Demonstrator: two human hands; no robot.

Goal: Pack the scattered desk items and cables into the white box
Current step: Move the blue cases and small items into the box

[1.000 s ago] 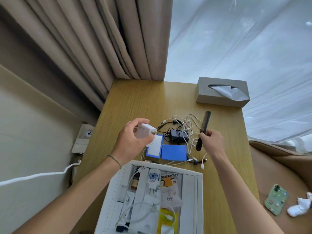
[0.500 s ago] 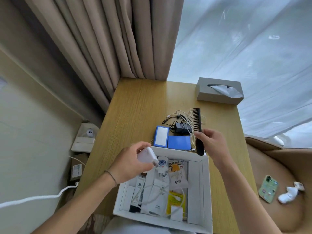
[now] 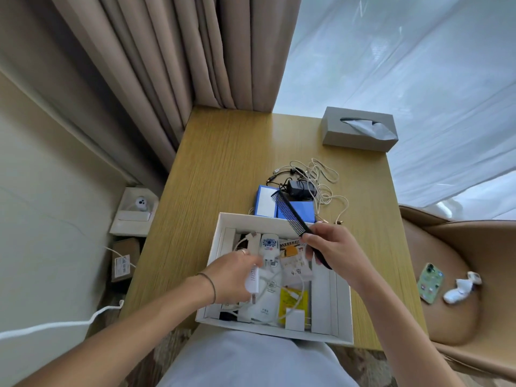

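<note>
Right now our left hand [image 3: 231,277] has its grip curled round a small white plug-in charger [image 3: 252,282], low inside the white cardboard box [image 3: 344,317], just above the packets and white leads already lying there. Our right hand [image 3: 332,251] pinches the handle of a long black plastic comb [image 3: 290,215], whose toothed end slants up past the box's far rim, over the two blue rectangular cases [image 3: 297,212] on the light wooden table [image 3: 223,169].

We judge the charger could land crooked on the loose leads and sit proud, or its prongs could snag one. The comb is long; laid across the box it may bridge the inner dividers rather than settle flat, and swinging it down could knock our left wrist. Beyond the box, the tangled white cables [image 3: 321,174] and the black power adapter [image 3: 300,188] remain unpacked, and lifted carelessly they may drag each other off the table.
</note>
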